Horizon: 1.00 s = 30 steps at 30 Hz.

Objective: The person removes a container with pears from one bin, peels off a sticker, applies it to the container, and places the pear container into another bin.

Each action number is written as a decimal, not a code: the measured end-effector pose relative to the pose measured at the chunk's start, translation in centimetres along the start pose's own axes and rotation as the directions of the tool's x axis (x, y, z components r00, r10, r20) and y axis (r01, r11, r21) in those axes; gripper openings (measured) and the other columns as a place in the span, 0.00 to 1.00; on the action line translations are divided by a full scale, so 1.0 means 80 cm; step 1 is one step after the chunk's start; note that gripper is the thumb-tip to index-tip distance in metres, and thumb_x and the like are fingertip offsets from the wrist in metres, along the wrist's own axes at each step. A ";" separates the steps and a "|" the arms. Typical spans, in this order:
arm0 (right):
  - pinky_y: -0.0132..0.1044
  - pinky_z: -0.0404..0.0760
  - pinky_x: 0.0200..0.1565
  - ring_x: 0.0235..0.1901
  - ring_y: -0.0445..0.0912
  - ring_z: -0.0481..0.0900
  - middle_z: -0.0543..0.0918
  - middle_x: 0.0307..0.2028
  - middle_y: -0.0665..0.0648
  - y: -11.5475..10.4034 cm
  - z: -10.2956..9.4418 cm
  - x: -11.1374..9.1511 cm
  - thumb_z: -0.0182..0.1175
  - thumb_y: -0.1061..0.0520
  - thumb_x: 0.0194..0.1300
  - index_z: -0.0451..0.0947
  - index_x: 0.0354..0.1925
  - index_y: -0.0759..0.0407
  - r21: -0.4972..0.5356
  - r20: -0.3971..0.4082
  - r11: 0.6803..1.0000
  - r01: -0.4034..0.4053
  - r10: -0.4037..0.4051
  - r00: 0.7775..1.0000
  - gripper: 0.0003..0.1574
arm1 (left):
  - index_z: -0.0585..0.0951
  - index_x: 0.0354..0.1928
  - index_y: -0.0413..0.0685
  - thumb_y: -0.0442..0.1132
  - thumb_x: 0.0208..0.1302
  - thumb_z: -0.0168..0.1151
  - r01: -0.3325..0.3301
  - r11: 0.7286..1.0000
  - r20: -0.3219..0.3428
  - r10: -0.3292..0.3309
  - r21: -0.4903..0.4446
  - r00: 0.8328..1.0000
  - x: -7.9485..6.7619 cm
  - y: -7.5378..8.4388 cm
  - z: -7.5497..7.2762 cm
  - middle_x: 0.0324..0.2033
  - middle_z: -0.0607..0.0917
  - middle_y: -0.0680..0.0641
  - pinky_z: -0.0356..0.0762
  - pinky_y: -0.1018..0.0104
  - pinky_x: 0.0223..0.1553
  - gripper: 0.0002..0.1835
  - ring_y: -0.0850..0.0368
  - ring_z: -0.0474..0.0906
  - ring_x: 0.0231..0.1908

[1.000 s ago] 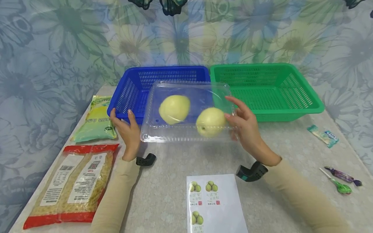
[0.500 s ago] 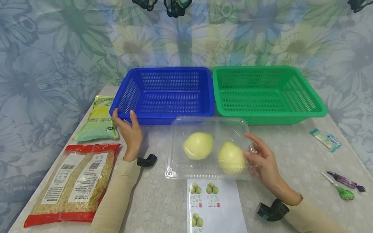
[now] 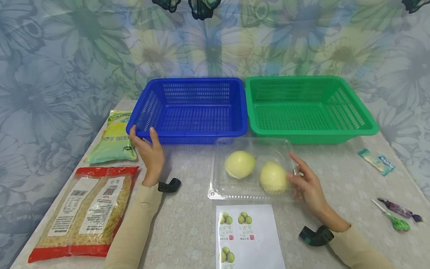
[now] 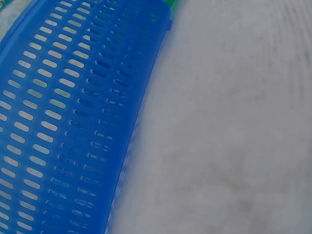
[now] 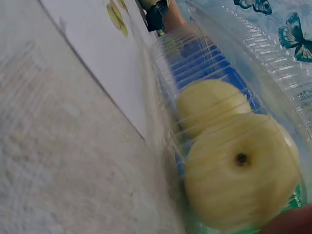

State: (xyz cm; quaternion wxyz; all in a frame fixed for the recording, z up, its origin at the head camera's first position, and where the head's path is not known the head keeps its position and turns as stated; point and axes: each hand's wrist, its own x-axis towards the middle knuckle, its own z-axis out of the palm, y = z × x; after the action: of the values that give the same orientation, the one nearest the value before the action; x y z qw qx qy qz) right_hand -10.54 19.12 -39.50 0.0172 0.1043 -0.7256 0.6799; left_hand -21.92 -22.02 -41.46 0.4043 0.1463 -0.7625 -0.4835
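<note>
My right hand (image 3: 310,192) grips the right edge of a clear plastic clamshell box (image 3: 220,188) with a ribbed rim. Two pale yellow-green pears lie inside it; in the right wrist view the nearer pear (image 5: 239,180) shows its dark end, with the other pear (image 5: 209,105) behind. The box stands low over the table or on it; I cannot tell which. My left hand (image 3: 149,157) touches the near left corner of the blue basket (image 3: 198,133), its index finger and thumb extended at the rim. In the left wrist view the basket's slotted wall (image 4: 73,97) shows, without the hand.
A green basket (image 3: 312,132) stands right of the blue one. On the left lie a green-yellow bag (image 3: 111,145) and a red-edged bag (image 3: 84,213). A printed sheet (image 3: 252,239) lies in front. A wrapped candy (image 3: 376,161), purple candy (image 3: 399,208) and green lollipop (image 3: 396,222) lie right.
My right hand has brought the clear box with the pears down and right, from in front of the baskets to the table area before them. My left hand stays at the blue basket's corner.
</note>
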 end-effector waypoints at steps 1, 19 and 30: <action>0.36 0.61 0.07 0.10 0.35 0.62 0.62 0.27 0.46 0.000 -0.001 0.001 0.46 0.66 0.65 0.55 0.66 0.56 -0.025 0.001 1.000 -0.010 0.010 1.000 0.32 | 0.53 0.64 0.47 0.54 0.64 0.48 0.002 1.000 -0.001 -0.002 -0.001 1.000 0.000 0.000 0.000 0.62 0.60 0.42 0.54 0.65 0.65 0.32 0.55 0.59 0.62; 0.24 0.69 0.41 0.44 0.29 0.63 0.64 0.53 0.61 -0.029 -0.013 -0.004 0.43 0.53 0.70 0.61 0.63 0.54 -0.524 -0.065 0.851 -0.032 -0.003 0.998 0.25 | 0.52 0.65 0.48 0.57 0.64 0.44 0.049 0.988 -0.044 -0.043 0.149 0.998 -0.006 0.028 -0.003 0.66 0.44 0.40 0.41 0.55 0.68 0.33 0.51 0.41 0.68; 0.17 0.70 0.47 0.46 0.32 0.74 0.78 0.43 0.44 -0.084 0.001 -0.034 0.49 0.69 0.63 0.72 0.50 0.63 -0.401 0.029 0.900 0.171 -0.174 0.984 0.17 | 0.58 0.59 0.40 0.41 0.61 0.55 -0.300 0.935 0.164 0.331 -0.188 0.929 -0.045 0.159 -0.036 0.58 0.62 0.41 0.62 0.60 0.58 0.28 0.53 0.65 0.58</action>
State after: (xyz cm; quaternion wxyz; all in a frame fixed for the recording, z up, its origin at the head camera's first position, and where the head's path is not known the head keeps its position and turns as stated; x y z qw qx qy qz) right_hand -6.71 19.05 -33.33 0.1011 0.1596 -0.8376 0.5126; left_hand -15.36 -15.34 -31.71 0.4117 -0.0590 -0.7703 -0.4834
